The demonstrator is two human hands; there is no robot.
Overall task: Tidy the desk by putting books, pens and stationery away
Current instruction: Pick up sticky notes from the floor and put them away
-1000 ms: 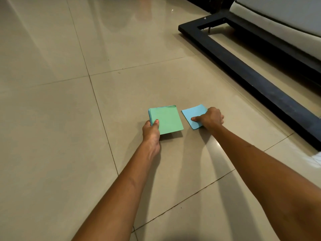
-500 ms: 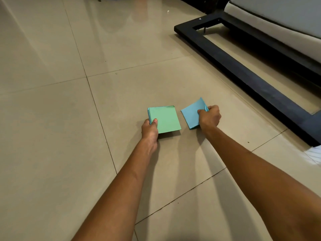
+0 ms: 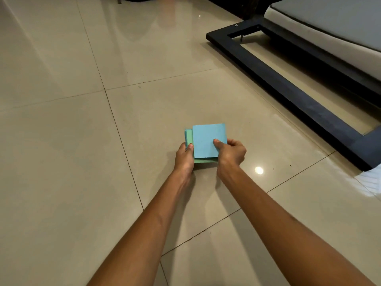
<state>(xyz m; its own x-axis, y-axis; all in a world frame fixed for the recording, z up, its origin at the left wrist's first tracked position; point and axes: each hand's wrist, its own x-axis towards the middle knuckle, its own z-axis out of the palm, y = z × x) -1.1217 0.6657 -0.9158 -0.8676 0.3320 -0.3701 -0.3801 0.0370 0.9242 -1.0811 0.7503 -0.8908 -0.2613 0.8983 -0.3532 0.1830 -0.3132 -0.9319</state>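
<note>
Blue notes (image 3: 208, 139) moved onto green pad (image 3: 188, 137); right hand (image 3: 229, 153) pinches blue, left hand (image 3: 184, 156) grips green; glossy tile floor (image 3: 61, 141).

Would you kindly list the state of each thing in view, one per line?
Blue paper: lies on the green stack, offset to the right.
Green stack: mostly covered, held above the floor.
Left hand: grip on the green stack.
Right hand: thumb pinches the blue paper.

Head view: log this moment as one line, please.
left hand: holds green pad | right hand: pinches blue notes | blue notes: on top of green pad, offset right | floor: under both
</note>
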